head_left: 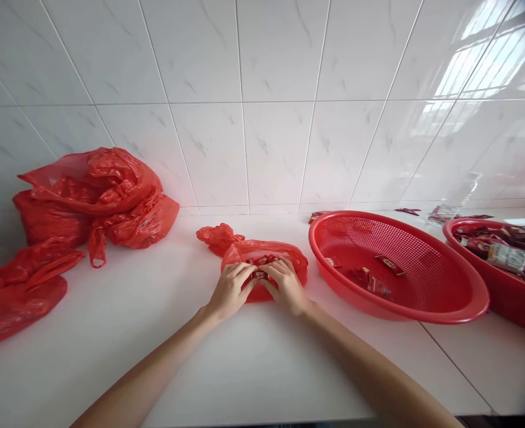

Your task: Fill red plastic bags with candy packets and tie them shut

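My left hand (231,289) and my right hand (288,286) meet at the mouth of a red plastic bag (297,257) on the white counter. Between their fingertips they pinch a small dark red wrapped packet (259,274) with pale printing. Just behind it, more red packets (262,260) show inside the bag, partly covered by my fingers. The bag's twisted handle end (220,235) spreads out to the left. To the right of my right hand stands a red perforated plastic basket (478,297), tilted, with several similar packets (390,264) at its bottom.
Another red basin (514,306), heaped with wrapped packets, stands at the far right. Loose wrappers (407,211) lie behind the baskets. Full red plastic bags (97,199) rest against the tiled wall at left, and another red bag (19,303) lies at the left edge.
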`<control>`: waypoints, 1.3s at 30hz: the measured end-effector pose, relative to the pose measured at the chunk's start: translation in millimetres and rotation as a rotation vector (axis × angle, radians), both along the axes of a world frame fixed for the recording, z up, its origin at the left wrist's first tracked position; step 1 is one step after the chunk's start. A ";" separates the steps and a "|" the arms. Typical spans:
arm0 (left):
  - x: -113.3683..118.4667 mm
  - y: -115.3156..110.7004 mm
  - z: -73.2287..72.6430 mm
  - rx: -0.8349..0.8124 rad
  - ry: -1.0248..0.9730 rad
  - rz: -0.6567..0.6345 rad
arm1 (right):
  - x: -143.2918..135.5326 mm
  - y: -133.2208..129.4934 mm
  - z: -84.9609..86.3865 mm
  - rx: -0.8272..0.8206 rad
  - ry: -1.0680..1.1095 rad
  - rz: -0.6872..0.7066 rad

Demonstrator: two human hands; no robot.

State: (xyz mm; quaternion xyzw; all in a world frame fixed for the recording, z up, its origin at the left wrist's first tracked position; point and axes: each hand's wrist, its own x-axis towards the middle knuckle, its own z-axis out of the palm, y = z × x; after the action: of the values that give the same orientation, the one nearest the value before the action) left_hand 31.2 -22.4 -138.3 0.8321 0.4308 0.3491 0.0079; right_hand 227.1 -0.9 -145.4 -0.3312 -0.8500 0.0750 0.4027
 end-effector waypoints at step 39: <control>-40.9 2.5 57.7 0.473 -0.288 0.235 | 26.6 -17.1 35.2 -0.113 -0.520 -0.450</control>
State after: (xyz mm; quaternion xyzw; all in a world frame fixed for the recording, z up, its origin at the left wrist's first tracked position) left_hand -9.7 -19.9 -80.6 0.6972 0.4250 0.5530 -0.1656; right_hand 253.7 -17.9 -110.2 -0.5401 -0.8244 -0.0557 0.1600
